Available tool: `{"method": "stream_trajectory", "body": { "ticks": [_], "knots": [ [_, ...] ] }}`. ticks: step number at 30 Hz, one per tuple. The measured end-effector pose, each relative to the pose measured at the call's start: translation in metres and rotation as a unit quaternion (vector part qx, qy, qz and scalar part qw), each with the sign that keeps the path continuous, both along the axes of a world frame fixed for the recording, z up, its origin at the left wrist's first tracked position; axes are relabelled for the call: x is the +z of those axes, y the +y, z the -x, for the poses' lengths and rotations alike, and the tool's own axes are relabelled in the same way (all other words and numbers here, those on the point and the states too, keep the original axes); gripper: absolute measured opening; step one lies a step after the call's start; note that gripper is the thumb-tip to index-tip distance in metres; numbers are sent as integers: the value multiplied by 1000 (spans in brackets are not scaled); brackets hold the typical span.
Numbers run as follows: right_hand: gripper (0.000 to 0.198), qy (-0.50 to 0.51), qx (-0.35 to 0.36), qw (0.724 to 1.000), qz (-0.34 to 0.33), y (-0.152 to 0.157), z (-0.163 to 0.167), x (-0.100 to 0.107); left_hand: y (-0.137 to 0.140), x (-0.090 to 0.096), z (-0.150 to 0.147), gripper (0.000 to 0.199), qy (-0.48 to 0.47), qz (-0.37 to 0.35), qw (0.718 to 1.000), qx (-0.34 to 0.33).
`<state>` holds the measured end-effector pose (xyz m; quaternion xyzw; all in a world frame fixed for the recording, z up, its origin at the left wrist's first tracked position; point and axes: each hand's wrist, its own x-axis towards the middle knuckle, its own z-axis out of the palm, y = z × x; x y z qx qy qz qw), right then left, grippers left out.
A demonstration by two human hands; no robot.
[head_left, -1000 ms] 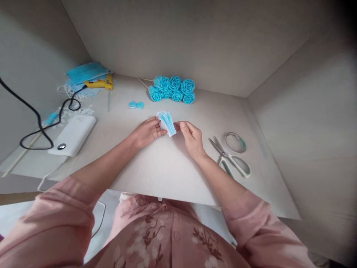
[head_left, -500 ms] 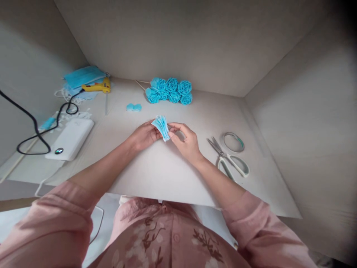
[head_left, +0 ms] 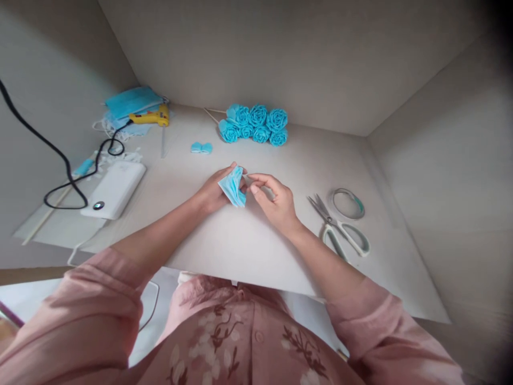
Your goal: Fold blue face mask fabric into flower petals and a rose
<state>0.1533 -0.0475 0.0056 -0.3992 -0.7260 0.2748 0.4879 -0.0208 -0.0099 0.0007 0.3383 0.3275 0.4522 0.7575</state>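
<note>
My left hand (head_left: 216,190) is closed around a small pleated piece of blue face mask (head_left: 233,188). Its folds fan out in front of the fingers, wider at the bottom than at the top, and hide part of the hand. Just to the right, my right hand (head_left: 276,200) has its thumb and fingers bent together in a pinch close to the upper right edge of the piece. Whatever lies between those fingertips is too small to make out. Behind both hands, a little blue bow-shaped piece (head_left: 201,147) lies flat on the table.
Blue rosettes (head_left: 260,124), some on sticks, lie at the back. Scissors (head_left: 331,220) and a tape roll (head_left: 348,203) are at right. On the left are a yellow glue gun (head_left: 150,116) with a black cord, masks (head_left: 133,101), a white power bank (head_left: 114,190) and a stick (head_left: 46,218).
The pleated piece has turned and spread wider in my left hand. My right fingertips have drawn slightly away from its lower side toward its upper edge. The whole view has shifted a little.
</note>
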Motion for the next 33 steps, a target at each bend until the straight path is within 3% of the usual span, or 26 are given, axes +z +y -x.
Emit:
{"method": "stream_trajectory", "body": {
  "ticks": [6, 15, 21, 27, 33],
  "knots": [
    [27, -4, -6, 1000, -9, -5, 3, 5, -7, 5, -2, 42, 83, -41, 994, 64],
    [26, -13, -1, 999, -38, -4, 4, 4, -8, 1, -3, 42, 93, -72, 991, 65],
    [27, 9, 0, 998, -55, -2, 3, 2, -7, -1, 0, 46, 73, -63, 995, 33],
    [30, -9, -46, 998, -32, 3, 2, -2, -4, 0, -3, 49, 18, -16, 999, -43],
    [37, -29, -56, 997, -37, 6, 3, -7, -7, -1, -2, 54, 29, -69, 994, -78]
  ]
}}
